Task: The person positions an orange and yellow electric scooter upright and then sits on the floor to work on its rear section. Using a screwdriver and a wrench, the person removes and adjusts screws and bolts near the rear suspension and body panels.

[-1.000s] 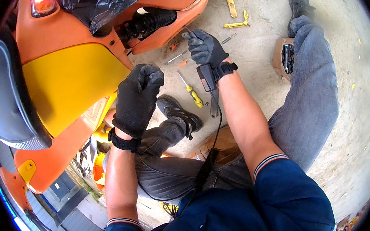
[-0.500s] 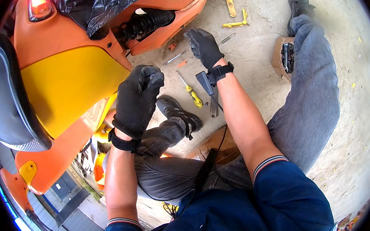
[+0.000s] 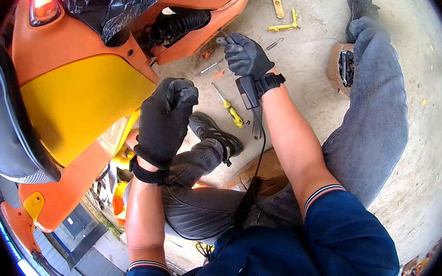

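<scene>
My left hand (image 3: 165, 120) in a black glove hangs curled beside the yellow side panel (image 3: 78, 103) of an orange scooter (image 3: 57, 47), holding nothing that I can see. My right hand (image 3: 244, 54), also gloved, is reached out near the scooter's lower orange fairing (image 3: 203, 30) and pinches a thin metal tool (image 3: 224, 34) between its fingertips. A small black device (image 3: 248, 91) is strapped at that wrist. A yellow-handled screwdriver (image 3: 228, 107) lies on the concrete between my hands.
I sit on the concrete floor (image 3: 311, 46) with my legs in grey jeans (image 3: 379, 109) spread out. Yellow tools (image 3: 284, 26), a thin rod (image 3: 208, 67) and a small cardboard box (image 3: 343, 67) of dark parts lie nearby. A black spring shock (image 3: 175, 25) shows under the fairing.
My right hand has moved left toward the scooter's lower fairing and closed its fingertips on a thin metal tool. My left hand has stayed put.
</scene>
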`<state>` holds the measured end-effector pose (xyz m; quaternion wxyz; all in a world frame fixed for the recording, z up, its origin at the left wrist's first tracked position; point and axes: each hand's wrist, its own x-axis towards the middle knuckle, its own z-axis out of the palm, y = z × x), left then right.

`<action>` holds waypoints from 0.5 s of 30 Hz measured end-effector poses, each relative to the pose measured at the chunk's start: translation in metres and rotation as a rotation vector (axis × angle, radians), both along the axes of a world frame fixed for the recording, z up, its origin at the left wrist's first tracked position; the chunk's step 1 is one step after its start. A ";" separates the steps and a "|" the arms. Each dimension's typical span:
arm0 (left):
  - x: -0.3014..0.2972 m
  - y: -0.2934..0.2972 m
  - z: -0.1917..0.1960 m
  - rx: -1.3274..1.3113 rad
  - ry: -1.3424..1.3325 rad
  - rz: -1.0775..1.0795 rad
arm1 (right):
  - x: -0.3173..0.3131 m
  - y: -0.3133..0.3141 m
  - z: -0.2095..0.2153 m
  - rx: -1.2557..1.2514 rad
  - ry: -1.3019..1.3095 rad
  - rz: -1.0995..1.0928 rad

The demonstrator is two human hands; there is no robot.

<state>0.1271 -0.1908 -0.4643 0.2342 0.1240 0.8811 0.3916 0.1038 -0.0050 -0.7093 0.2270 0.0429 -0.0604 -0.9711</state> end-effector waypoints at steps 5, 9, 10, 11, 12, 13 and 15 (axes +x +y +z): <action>0.002 0.002 0.004 -0.002 -0.011 -0.003 | 0.006 -0.001 0.033 0.523 -0.167 -0.082; 0.001 -0.001 -0.001 -0.004 0.025 -0.031 | 0.005 -0.011 0.046 0.978 -0.186 -0.234; -0.001 -0.001 -0.002 0.001 0.033 -0.047 | 0.005 -0.012 0.045 1.042 -0.175 -0.269; -0.002 0.000 -0.003 0.004 0.033 -0.052 | 0.002 -0.010 0.032 1.257 -0.091 -0.353; -0.003 0.002 -0.004 0.006 0.033 -0.056 | -0.004 -0.008 0.013 1.470 -0.003 -0.435; -0.003 0.002 -0.004 0.005 0.034 -0.052 | -0.007 -0.009 0.015 1.562 -0.004 -0.459; -0.001 0.001 -0.003 -0.003 0.028 -0.033 | -0.009 -0.016 0.020 1.627 -0.118 -0.444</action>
